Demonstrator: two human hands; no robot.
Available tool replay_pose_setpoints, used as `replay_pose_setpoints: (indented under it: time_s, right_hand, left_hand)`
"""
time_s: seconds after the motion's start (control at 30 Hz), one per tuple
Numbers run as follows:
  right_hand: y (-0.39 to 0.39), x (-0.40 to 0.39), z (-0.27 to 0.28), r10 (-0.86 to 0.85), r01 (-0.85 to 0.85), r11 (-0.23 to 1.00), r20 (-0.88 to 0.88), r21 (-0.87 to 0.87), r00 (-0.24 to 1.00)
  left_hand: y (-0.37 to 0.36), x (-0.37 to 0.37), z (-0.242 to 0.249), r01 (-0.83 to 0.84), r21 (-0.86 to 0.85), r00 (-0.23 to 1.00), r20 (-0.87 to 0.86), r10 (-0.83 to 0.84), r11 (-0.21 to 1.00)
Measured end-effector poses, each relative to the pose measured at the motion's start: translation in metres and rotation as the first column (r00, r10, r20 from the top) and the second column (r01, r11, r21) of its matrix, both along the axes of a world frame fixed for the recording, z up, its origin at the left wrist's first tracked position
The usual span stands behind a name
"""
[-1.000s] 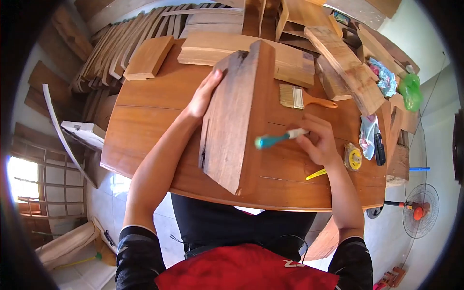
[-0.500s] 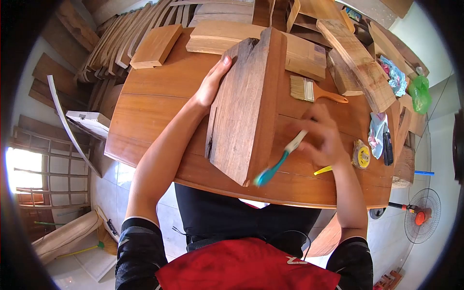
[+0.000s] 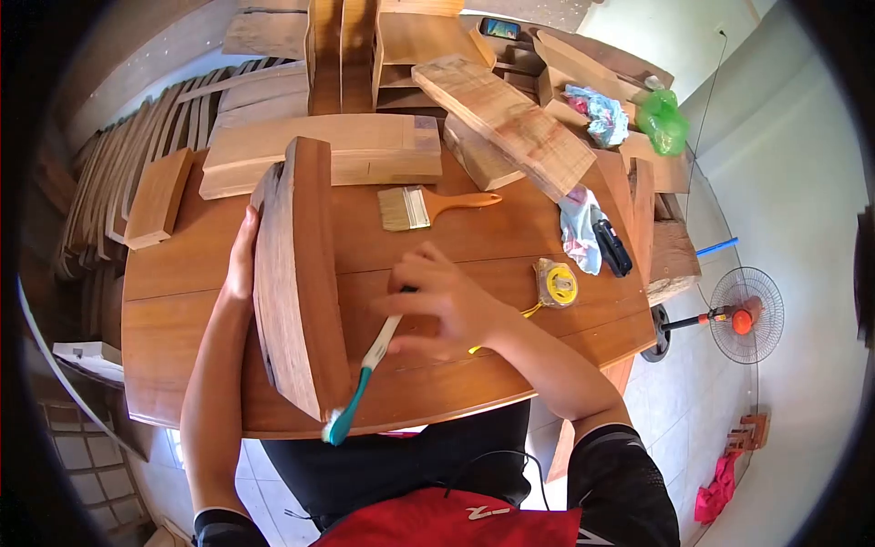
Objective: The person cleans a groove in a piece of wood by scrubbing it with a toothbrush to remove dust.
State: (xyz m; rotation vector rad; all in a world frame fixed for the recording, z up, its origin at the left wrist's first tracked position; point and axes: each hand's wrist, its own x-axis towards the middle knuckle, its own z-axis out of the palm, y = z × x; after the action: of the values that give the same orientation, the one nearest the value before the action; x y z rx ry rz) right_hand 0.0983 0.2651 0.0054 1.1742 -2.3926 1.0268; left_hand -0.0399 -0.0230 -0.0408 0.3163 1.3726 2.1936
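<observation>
A thick wooden block (image 3: pixel 301 283) stands on edge on the table, its rough weathered side turned left and a smooth reddish face turned right. My left hand (image 3: pixel 242 255) grips its left side, the thumb showing along the upper edge and the other fingers hidden behind the wood. Between the fingers of my right hand (image 3: pixel 437 305) is a toothbrush (image 3: pixel 363 381) with a white and teal handle. Its bristle head is down by the block's near lower corner; whether it touches cannot be told. Beyond my right hand lies a paintbrush (image 3: pixel 428 208) with an orange handle.
On the table (image 3: pixel 401 401) a yellow tape measure (image 3: pixel 556 284) lies right, near a black tool (image 3: pixel 612 248) on a cloth (image 3: pixel 580 228). Several boards (image 3: pixel 319 150) line the back. A tilted plank (image 3: pixel 506 123) rests across another block. A fan (image 3: pixel 746 314) stands on the floor at right.
My view has swung to the right, so the scene sits further left. The block has turned, showing more of its smooth face. My right hand still holds the toothbrush near the block's lower corner.
</observation>
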Motion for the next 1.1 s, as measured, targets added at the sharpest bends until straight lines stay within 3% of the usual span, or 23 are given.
replay_pose_setpoints:
  time_s: [0.1,0.13,0.27,0.4,0.57,0.67,0.77,0.87,0.9,1.0,1.03,1.1]
  right_hand:
    - [0.021,-0.015,-0.005,-0.176,0.172,0.984,-0.122,-0.040,0.977]
    - [0.026,-0.017,-0.003,-0.230,0.227,0.973,-0.141,-0.032,0.963]
    - [0.000,-0.001,0.000,-0.016,0.016,1.000,-0.061,0.002,0.998]
    - [0.029,-0.020,-0.007,-0.261,0.258,0.965,-0.141,-0.041,0.955]
    - [-0.004,0.000,0.006,-0.047,0.038,0.997,-0.148,-0.063,0.988]
    - [0.021,-0.015,-0.007,-0.284,0.271,0.957,-0.161,-0.099,0.945]
    - [0.011,-0.006,-0.003,-0.225,0.223,0.974,-0.104,-0.026,0.969]
    - [-0.002,0.001,0.007,-0.115,0.122,0.992,-0.204,0.022,0.972]
    - [0.005,-0.004,0.004,-0.222,0.226,0.974,-0.226,-0.008,0.949]
    - [0.015,-0.016,-0.004,-0.439,0.430,0.879,0.002,-0.204,0.898]
    - [0.013,-0.012,-0.002,-0.421,0.403,0.900,-0.093,-0.169,0.902]
    - [0.000,-0.003,0.007,-0.223,0.216,0.974,-0.141,-0.063,0.964]
  left_hand:
    - [0.005,0.008,0.006,-0.126,-0.058,0.992,-0.024,0.124,0.990]
    - [0.004,0.006,0.005,-0.096,-0.056,0.995,-0.028,0.095,0.994]
    - [0.006,0.001,0.001,-0.067,-0.050,0.996,-0.064,0.064,0.997]
    - [0.003,0.005,0.005,-0.088,-0.083,0.996,-0.039,0.085,0.993]
    - [0.008,0.001,0.002,-0.025,0.009,0.994,-0.107,0.026,1.000]
    - [0.000,-0.010,-0.016,-0.046,-0.009,0.996,-0.082,0.045,0.999]
    - [0.007,-0.005,-0.007,-0.082,0.012,0.988,-0.132,0.083,0.997]
    - [0.010,-0.001,0.001,-0.055,0.051,0.990,-0.131,0.062,0.997]
    - [0.010,-0.001,0.003,-0.077,0.014,0.991,-0.106,0.078,0.997]
    - [0.006,0.003,0.003,-0.112,-0.054,0.993,-0.055,0.109,0.992]
    - [0.006,0.003,0.002,-0.106,-0.053,0.993,-0.060,0.103,0.993]
    - [0.010,-0.001,0.004,-0.113,-0.046,0.990,-0.094,0.108,0.993]
